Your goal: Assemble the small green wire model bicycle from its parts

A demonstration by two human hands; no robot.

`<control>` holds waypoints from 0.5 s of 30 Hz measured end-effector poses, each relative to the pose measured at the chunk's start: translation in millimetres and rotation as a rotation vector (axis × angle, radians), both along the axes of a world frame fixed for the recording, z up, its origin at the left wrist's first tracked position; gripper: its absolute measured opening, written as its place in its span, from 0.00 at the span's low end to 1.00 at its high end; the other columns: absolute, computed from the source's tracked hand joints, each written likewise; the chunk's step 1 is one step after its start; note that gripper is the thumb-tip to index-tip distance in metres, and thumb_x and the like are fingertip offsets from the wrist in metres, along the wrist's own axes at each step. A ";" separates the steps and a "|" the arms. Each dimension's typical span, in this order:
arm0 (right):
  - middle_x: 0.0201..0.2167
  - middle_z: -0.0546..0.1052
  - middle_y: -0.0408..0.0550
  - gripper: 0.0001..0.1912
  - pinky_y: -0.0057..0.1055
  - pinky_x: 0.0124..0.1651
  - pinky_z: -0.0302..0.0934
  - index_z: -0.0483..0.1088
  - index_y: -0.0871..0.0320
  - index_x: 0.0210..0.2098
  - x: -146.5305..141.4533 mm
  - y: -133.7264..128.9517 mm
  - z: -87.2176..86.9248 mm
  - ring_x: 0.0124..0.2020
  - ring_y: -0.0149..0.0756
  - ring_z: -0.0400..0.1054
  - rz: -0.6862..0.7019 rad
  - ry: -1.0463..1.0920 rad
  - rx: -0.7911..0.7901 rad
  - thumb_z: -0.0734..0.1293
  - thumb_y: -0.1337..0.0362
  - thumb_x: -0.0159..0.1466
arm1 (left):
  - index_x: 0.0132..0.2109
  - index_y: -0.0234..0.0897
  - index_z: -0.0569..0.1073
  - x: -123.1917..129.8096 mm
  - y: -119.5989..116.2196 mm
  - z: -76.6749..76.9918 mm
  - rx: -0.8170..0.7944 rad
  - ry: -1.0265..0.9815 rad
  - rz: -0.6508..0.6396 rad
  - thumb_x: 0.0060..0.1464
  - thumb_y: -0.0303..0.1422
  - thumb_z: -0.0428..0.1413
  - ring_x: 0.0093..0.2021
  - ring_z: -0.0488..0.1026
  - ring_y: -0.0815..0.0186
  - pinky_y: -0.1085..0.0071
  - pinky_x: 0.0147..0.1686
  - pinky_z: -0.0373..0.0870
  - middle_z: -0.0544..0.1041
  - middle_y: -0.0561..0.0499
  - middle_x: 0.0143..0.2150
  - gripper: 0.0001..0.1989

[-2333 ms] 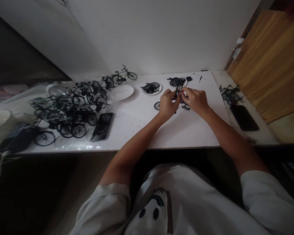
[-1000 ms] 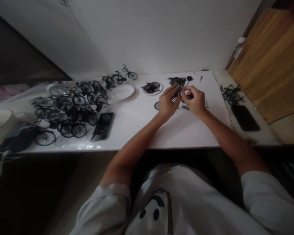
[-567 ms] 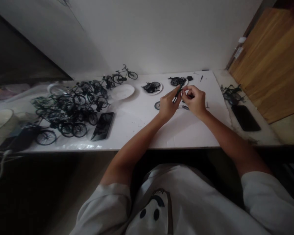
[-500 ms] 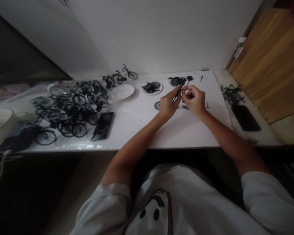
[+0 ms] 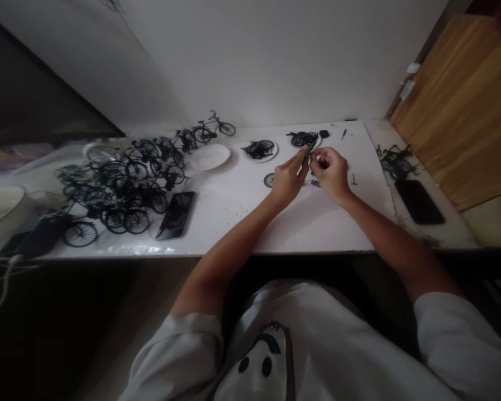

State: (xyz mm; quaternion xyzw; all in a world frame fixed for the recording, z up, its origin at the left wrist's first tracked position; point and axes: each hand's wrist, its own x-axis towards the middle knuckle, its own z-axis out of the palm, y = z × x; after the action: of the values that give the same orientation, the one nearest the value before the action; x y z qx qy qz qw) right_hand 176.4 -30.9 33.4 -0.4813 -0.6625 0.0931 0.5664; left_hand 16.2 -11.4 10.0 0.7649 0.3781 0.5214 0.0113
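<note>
My left hand [image 5: 290, 176] is closed on a small dark part [image 5: 310, 149], which sticks up past its fingertips. Touching that part from the right, my right hand [image 5: 332, 170] has thumb and forefinger pinched together; what lies between them is too small to make out. A small wheel [image 5: 269, 180] lies on the white board just left of my left hand. Behind the hands, a white plate [image 5: 275, 151] holds dark bicycle parts [image 5: 259, 148], and a second pile of dark parts [image 5: 303, 138] sits on another plate. A little dark piece [image 5: 315, 183] rests under my right hand.
Many small black bicycles [image 5: 125, 184] crowd the left side, near an empty white plate [image 5: 210, 157] and a phone [image 5: 176, 215]. To the right are a small T-shaped piece [image 5: 354, 179], another phone [image 5: 420, 201] and a green bicycle frame [image 5: 396, 159]. A black block [image 5: 324, 133] stands at the back.
The dark part between my hands has tilted slightly, with its upper end now further right. Both hands stay in nearly the same place.
</note>
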 end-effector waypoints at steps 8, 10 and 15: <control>0.23 0.64 0.37 0.10 0.32 0.27 0.56 0.74 0.53 0.42 -0.2 3.2 -3.4 0.23 0.33 0.58 0.036 0.016 -0.035 0.69 0.54 0.75 | 0.68 0.39 0.79 -0.6 -0.9 1.3 -0.016 -0.019 -0.019 0.76 0.34 0.55 0.59 0.87 0.55 0.62 0.59 0.85 0.85 0.40 0.63 0.20; 0.23 0.63 0.36 0.10 0.32 0.28 0.57 0.74 0.53 0.42 -1.0 1.7 -2.5 0.23 0.32 0.57 0.028 0.012 -0.005 0.69 0.54 0.75 | 0.69 0.39 0.79 -1.1 -0.1 2.2 -0.013 -0.026 -0.028 0.75 0.34 0.55 0.60 0.86 0.55 0.61 0.59 0.85 0.85 0.39 0.64 0.20; 0.22 0.61 0.34 0.15 0.32 0.32 0.56 0.76 0.54 0.44 -3.5 -3.8 1.8 0.23 0.29 0.55 0.076 0.077 0.096 0.69 0.49 0.76 | 0.73 0.43 0.75 -2.5 -0.4 5.0 -0.023 -0.087 -0.068 0.75 0.33 0.54 0.62 0.85 0.57 0.63 0.60 0.84 0.82 0.41 0.68 0.24</control>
State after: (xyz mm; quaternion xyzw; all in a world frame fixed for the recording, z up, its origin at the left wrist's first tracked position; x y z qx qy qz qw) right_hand 172.9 -34.8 35.2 -0.4240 -0.6617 0.1012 0.6100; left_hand 13.7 -11.8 15.0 0.7536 0.3568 0.5493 0.0541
